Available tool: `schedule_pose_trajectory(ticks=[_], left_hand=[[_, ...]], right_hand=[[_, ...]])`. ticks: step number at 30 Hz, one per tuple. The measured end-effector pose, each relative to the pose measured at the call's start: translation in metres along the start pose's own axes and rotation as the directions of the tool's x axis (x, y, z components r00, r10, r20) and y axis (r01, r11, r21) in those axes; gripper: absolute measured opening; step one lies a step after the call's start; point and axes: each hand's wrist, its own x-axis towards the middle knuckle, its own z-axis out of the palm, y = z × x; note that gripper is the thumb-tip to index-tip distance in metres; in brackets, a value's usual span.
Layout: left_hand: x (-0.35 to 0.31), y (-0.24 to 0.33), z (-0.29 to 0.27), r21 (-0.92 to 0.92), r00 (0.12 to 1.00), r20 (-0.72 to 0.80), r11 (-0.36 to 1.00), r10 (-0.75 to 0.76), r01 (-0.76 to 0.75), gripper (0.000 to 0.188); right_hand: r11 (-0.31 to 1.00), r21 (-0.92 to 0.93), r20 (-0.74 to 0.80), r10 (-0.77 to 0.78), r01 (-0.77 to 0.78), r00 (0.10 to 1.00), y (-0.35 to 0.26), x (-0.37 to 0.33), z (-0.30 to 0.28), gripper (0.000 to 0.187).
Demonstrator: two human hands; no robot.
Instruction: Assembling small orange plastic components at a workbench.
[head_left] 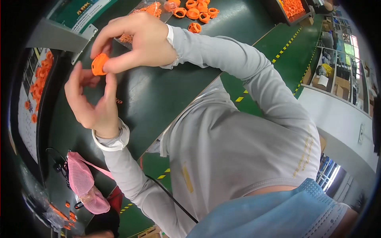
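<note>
Above the green tabletop, a small orange plastic ring-shaped part (99,64) is held up between my two hands. My right hand (137,39) pinches it from above, the thumb along its near side and the index finger curled to its far side. From below, my left hand (93,103) reaches up with thumb and fingers around the part's lower end; the thumb tip appears to touch it. Part of its underside is hidden by the fingers. Beyond my right hand lie several similar orange ring parts (193,14) and a clear plastic bag (152,10) of small orange pieces.
A dark-edged tray (41,119) of orange parts stands at the left, near a grey metal bracket (79,43). A pink mesh bag (85,182) lies lower left. Another bin (291,10) of orange pieces sits at the far right. The table edge (190,103) runs before my body.
</note>
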Motion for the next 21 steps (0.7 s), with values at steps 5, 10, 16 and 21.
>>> schedule_pose_trajectory(ticks=[5,10,16,21], left_hand=[[-0.001,0.003,0.0,0.067,0.985,0.121,0.989,0.121,-0.13,0.039],[-0.002,0.002,0.005,-0.087,0.998,0.059,0.996,-0.023,0.028,0.037],[0.001,0.0,0.001,-0.554,0.918,0.13,0.74,-0.376,0.381,0.031],[0.0,-0.007,-0.006,-0.435,0.898,0.106,0.793,-0.426,0.427,0.025]], right_hand=[[0.982,0.179,0.011,0.053,-0.054,0.999,0.007,-0.007,0.002,0.023],[0.977,0.198,0.019,0.078,-0.08,0.997,0.004,-0.006,0.001,0.021],[0.964,0.265,-0.077,0.053,-0.031,0.996,0.004,-0.004,0.003,0.025],[0.995,0.093,-0.163,-0.003,0.018,0.987,0.006,-0.005,0.013,0.023]])
